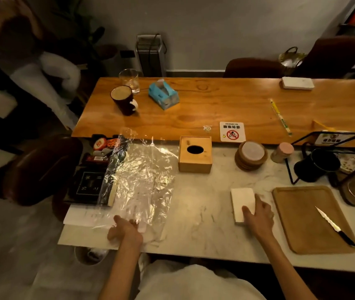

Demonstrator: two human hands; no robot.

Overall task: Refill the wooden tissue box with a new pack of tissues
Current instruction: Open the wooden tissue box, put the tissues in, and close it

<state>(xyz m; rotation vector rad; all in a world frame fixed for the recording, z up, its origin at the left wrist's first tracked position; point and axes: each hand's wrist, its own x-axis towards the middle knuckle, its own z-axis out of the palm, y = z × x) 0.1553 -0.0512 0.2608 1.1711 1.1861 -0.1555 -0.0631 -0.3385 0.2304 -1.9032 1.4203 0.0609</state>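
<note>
Two hands are low in the frame on the marble table (204,215). The left hand (125,231) has its fingers curled on the near edge of the crinkly clear plastic wrapper (144,180), lower left. The right hand (259,217) grips the stack of white tissues (242,200), thumb on top. The wooden tissue box (195,161) stands near the middle, well apart from the tissues, hole up.

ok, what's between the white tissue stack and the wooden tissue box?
Nothing. In the head view only bare marble countertop separates the tissue stack from the wooden tissue box.
</note>
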